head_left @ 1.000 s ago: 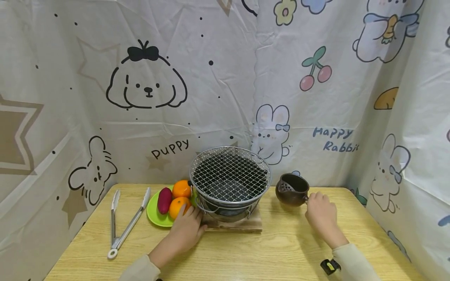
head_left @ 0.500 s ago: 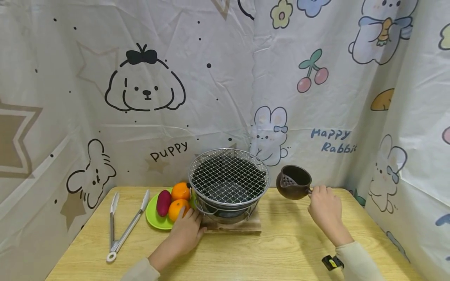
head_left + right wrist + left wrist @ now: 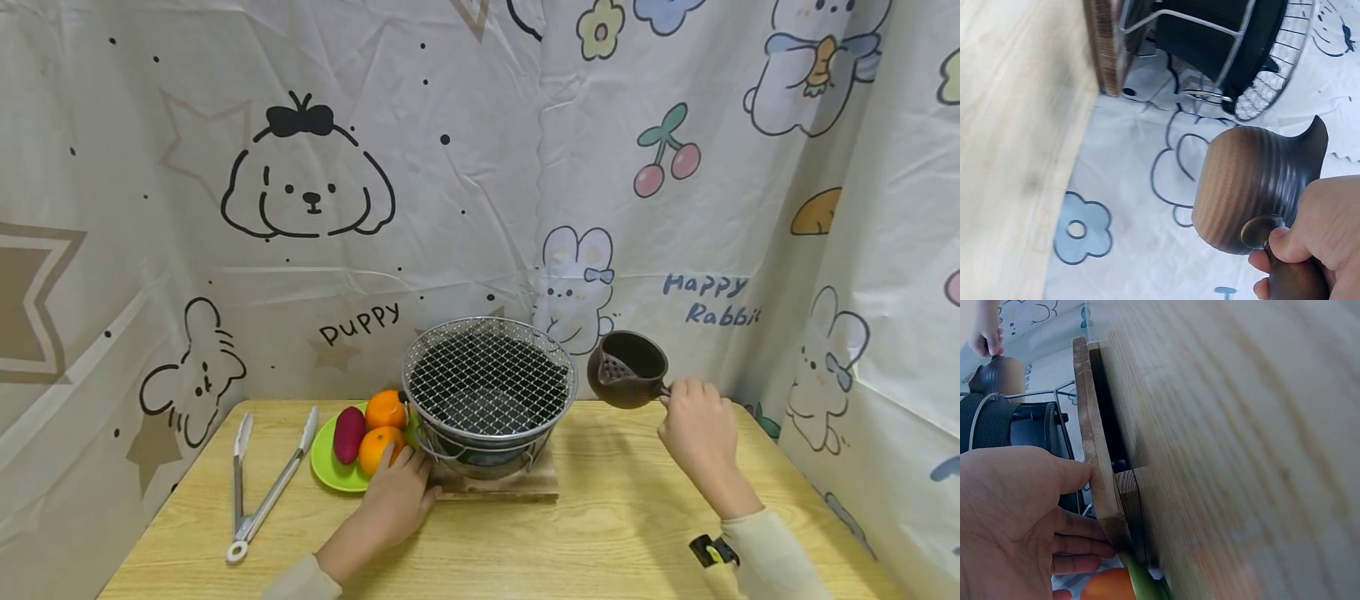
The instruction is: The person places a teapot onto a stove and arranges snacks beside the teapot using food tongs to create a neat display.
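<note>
Right hand (image 3: 699, 429) grips pot (image 3: 630, 393) by handle (image 3: 1295, 279); my left hand (image 3: 397, 500), fingers straight, touches the board (image 3: 517, 487). Leftward drift could knock the grill (image 3: 487, 375).

Head view: moderate, diffuse light. White cartoon-printed cloth backdrop (image 3: 465, 267) greyish, brighter on the right-hand panel, darker in corner folds; print legible. Faint, soft-edged shadow on pale yellow wood-grain tabletop (image 3: 562, 542), below and left of the person's bare right hand (image 3: 697, 425). Left wrist view: dimmer, bluish, hazy; upper-left corner near white; tabletop grain blurred toward right. Right wrist view: brighter; sheen on dark brown ribbed spouted pot (image 3: 1247, 181); tabletop soft-focused.
</note>
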A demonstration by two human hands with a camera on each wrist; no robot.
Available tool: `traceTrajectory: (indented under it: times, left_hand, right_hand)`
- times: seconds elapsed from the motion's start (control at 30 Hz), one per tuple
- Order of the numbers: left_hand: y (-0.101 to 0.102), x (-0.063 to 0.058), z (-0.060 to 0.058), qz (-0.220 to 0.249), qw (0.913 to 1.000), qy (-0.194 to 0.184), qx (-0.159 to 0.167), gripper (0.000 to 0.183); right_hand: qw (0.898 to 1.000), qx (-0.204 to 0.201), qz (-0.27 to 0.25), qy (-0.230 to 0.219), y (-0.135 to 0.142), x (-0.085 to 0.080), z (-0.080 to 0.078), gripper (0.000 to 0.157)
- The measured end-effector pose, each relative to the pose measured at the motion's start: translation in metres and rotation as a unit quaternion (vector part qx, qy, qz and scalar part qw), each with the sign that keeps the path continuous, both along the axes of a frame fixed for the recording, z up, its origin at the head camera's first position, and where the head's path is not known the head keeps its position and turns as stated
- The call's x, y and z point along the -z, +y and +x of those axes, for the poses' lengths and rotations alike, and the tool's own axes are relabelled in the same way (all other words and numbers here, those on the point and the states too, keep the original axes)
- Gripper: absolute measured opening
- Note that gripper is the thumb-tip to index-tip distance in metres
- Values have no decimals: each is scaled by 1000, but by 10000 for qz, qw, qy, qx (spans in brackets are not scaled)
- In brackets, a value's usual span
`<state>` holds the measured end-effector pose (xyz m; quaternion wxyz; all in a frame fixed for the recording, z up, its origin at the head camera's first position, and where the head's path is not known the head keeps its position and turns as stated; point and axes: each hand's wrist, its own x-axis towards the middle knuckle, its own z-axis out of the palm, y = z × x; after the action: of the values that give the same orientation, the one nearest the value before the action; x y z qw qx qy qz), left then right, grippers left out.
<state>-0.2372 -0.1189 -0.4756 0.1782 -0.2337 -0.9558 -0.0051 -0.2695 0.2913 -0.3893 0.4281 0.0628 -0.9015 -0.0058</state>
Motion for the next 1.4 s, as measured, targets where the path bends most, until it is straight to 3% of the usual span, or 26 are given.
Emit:
traceTrajectory:
  times: [0.37, 0.53, 0.87, 1.0, 1.17, 1.4]
  left_hand:
    - [-2, 0, 0, 23, 10000, 26, 40, 47]
    - [-2, 1, -2, 10, 10000, -2, 30, 48]
    - [-1, 1, -3, 2, 10000, -40, 45, 47]
    - [-2, 2, -3, -38, 9999, 105, 41, 46]
    - [-3, 1, -2, -67, 10000, 16, 46, 47]
    - [-2, 3, -4, -56, 9999, 94, 33, 47]
  right_hand:
    - [9938, -559, 245, 932, -7, -27, 3, 23]
    - [9883, -981, 371, 1110, -7, -41, 3, 19]
    - [9759, -1699, 779, 1128, -1, -62, 3, 14]
    - [9769, -1725, 821, 955, -2, -68, 1, 13]
    - [9779, -1751, 811, 810, -8, -74, -1, 14]
    - [9737, -1913, 990, 742, -24, -83, -11, 16]
